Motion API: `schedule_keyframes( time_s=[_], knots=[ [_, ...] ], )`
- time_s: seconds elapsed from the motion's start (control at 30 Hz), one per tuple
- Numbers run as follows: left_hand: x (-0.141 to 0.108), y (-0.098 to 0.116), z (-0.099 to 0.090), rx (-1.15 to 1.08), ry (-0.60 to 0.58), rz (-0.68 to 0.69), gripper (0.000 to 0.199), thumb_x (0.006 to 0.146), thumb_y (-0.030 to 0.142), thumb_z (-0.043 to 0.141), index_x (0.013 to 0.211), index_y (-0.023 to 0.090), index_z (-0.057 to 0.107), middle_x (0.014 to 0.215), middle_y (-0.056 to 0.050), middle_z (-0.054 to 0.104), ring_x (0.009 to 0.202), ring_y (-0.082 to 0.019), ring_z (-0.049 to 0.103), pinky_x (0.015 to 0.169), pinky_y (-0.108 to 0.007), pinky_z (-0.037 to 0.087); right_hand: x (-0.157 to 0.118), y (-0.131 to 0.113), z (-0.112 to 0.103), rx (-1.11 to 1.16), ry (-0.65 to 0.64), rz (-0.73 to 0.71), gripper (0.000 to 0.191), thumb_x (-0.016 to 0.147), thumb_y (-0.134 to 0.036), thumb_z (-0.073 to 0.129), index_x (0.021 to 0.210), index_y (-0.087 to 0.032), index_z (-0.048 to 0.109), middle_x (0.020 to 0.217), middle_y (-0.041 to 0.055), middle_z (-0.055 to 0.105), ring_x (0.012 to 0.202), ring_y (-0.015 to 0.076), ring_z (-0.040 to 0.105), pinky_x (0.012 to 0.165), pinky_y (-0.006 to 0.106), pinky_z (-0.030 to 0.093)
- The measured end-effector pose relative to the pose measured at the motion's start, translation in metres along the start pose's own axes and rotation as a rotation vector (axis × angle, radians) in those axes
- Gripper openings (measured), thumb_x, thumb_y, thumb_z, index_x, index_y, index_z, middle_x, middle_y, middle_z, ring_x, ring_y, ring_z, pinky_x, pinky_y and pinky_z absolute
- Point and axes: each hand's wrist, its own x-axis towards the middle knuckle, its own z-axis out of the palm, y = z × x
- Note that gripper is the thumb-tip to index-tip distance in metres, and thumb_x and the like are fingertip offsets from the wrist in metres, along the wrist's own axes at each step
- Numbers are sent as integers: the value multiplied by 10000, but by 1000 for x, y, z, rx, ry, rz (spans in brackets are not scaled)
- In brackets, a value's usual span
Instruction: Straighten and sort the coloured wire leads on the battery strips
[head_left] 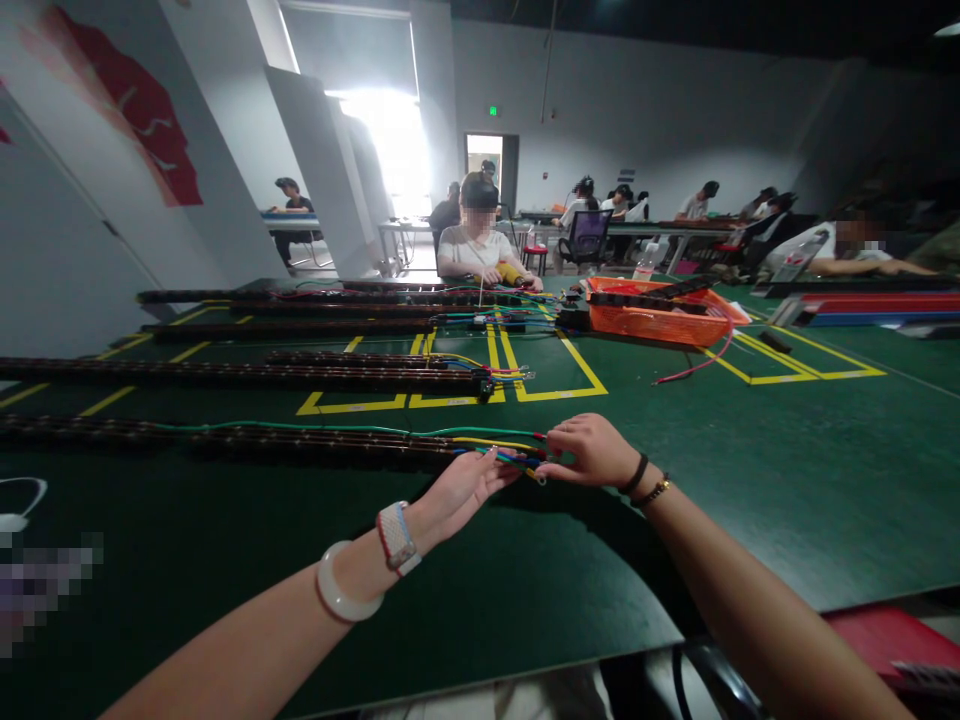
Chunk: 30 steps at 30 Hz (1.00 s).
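left of the orange bin (652, 325) and nearer the wearer, a dark wire bundle (300, 438) runs along the tabletop (750, 480), its left end cut off by the view; green, yellow and blue wires show at its right end. nearer than the bin, the left hand (457, 490) reaches with loosely stretched fingers, the right hand (592, 450) curls around the wire tips; i cannot tell whether either pinches. in front of the bin, broad tabletop runs to the near edge.
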Motion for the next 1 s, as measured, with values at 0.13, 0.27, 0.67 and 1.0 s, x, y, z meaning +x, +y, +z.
schedule_keyframes(
  time_s=[0.13, 0.27, 0.67, 1.0],
  knots=[
    [2, 0, 2, -27, 27, 1, 207, 874, 155, 521, 1008, 42, 632, 1097, -186, 645, 1025, -231, 618, 1016, -396, 420, 6, -14, 9, -122, -73, -178, 468, 853, -579, 492, 661, -163, 588, 594, 36, 601, 572, 131, 535, 597, 257, 302],
    [2, -1, 3, -26, 40, -9, 211, 881, 148, 506, 1014, 37, 627, 1085, -184, 650, 1023, -224, 620, 1021, -394, 415, 9, -20, 18, -168, -124, -204, 291, 861, -411, 545, 706, -170, 596, 632, 23, 630, 597, 137, 556, 627, 257, 324],
    [-8, 0, 12, 6, 100, -121, 270, 914, 281, 456, 914, 45, 586, 937, -203, 680, 849, -237, 678, 911, -414, 483, 6, -6, 21, -40, 1, 237, 332, 901, -407, 490, 687, -173, 586, 625, 7, 604, 554, 102, 517, 530, 235, 237],
    [-17, -1, 23, 44, 127, -90, 278, 933, 283, 396, 916, 71, 575, 911, -174, 676, 830, -217, 663, 816, -358, 511, 10, -10, 31, -160, -243, 198, 392, 925, -373, 444, 671, -170, 664, 685, 72, 672, 594, 146, 583, 560, 257, 266]
  ],
)
